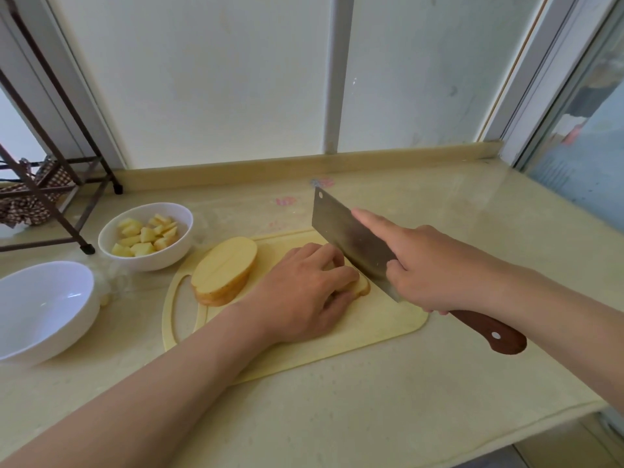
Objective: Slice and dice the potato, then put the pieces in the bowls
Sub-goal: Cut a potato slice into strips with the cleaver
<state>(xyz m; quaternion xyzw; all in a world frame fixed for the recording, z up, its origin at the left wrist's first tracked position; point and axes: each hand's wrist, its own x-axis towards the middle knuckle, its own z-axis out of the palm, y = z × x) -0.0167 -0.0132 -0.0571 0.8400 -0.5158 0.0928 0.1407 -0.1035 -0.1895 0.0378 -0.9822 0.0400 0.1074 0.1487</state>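
On the pale yellow cutting board [378, 336] lies a stack of thick potato slices [224, 270] at the left. My left hand [304, 292] curls over another potato piece [361, 288], pinning it to the board; most of that piece is hidden. My right hand [435, 268] grips a cleaver [347, 236] by its brown wooden handle, index finger stretched along the blade. The blade stands on the piece right beside my left fingers. A white bowl [111, 231] at the back left holds several potato dice. A second white bowl [44, 309] at the near left holds nothing.
A dark metal rack [57, 184] with a checked cloth stands at the back left corner. The beige counter [371, 417] ends at a wall and window frames behind and drops off at the front right edge. A small potato scrap [105, 299] lies beside the near bowl.
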